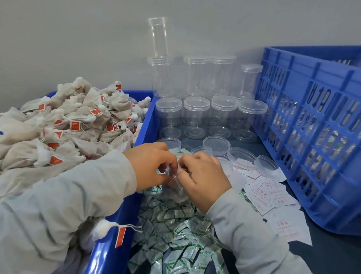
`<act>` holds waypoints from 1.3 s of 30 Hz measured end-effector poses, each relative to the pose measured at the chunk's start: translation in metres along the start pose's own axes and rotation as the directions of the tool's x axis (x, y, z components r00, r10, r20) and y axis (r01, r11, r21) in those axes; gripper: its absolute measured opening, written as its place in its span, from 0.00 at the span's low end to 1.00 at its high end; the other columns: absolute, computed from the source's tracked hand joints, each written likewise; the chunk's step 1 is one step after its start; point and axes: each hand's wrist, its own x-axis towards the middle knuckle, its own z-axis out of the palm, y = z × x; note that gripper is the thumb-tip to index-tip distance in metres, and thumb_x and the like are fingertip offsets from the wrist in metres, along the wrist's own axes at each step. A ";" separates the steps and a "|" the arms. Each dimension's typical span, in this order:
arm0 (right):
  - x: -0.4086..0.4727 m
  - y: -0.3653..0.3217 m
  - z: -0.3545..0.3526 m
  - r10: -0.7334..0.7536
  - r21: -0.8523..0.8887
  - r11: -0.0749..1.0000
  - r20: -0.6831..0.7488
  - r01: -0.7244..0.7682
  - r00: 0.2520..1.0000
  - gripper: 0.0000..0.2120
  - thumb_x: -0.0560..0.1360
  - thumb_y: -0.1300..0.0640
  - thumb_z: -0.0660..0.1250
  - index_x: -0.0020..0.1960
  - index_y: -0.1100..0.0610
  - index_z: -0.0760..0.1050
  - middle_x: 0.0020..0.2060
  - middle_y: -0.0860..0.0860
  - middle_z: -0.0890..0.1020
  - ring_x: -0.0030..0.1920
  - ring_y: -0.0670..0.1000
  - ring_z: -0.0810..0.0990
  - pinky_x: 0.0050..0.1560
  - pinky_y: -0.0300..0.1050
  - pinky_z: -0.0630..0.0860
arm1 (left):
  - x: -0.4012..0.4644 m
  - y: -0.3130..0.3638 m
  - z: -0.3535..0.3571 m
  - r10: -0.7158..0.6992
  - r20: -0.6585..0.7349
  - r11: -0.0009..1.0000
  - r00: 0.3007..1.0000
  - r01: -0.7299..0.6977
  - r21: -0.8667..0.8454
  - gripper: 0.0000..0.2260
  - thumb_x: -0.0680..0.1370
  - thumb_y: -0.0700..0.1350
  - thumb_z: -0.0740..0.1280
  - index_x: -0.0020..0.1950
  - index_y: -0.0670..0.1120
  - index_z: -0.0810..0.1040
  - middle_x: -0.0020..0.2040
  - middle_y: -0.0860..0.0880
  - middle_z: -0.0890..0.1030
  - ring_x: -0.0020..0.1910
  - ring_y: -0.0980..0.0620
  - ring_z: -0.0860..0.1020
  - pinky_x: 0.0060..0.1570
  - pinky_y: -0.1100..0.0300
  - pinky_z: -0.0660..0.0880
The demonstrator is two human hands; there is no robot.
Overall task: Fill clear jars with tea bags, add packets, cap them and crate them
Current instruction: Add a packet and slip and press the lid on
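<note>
Packet going into the jar!
Left hand and right hand both pinch at a clear plastic jar of tea bags; capping comes next, I'd say.

We have the bin of tea bags at the bench's left edge. Just right of it, packets lie heaped at the near edge, with paper slips to their right. Behind these lie loose lids, then capped jars in rows reaching the back edge. The crate fills the right side, holding more jars.
</note>
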 end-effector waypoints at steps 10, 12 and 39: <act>-0.008 0.000 0.001 -0.087 0.074 0.990 -0.379 0.124 0.921 0.20 0.72 0.50 0.57 0.53 0.60 0.79 0.43 0.50 0.82 0.50 0.51 0.74 0.53 0.44 0.64 | 0.000 -0.001 -0.001 -0.007 0.012 1.000 1.000 0.007 0.018 0.08 0.74 0.52 0.68 0.52 0.55 0.77 0.47 0.56 0.69 0.47 0.57 0.72 0.51 0.63 0.71; -0.008 0.002 0.000 -0.107 0.080 0.983 -0.470 0.163 0.876 0.16 0.72 0.52 0.59 0.48 0.61 0.80 0.41 0.52 0.82 0.48 0.51 0.73 0.50 0.47 0.68 | 0.001 -0.002 -0.001 -0.009 0.015 1.000 1.000 0.008 0.029 0.09 0.74 0.51 0.68 0.53 0.55 0.77 0.48 0.56 0.69 0.47 0.57 0.72 0.52 0.63 0.71; -0.012 0.011 0.008 -0.090 0.184 0.963 -0.474 0.198 0.876 0.19 0.71 0.51 0.59 0.56 0.60 0.77 0.54 0.51 0.80 0.55 0.49 0.72 0.57 0.46 0.66 | 0.001 0.001 0.003 -0.043 0.060 0.995 0.997 0.037 0.094 0.13 0.74 0.59 0.64 0.56 0.57 0.74 0.51 0.55 0.68 0.51 0.54 0.73 0.56 0.54 0.71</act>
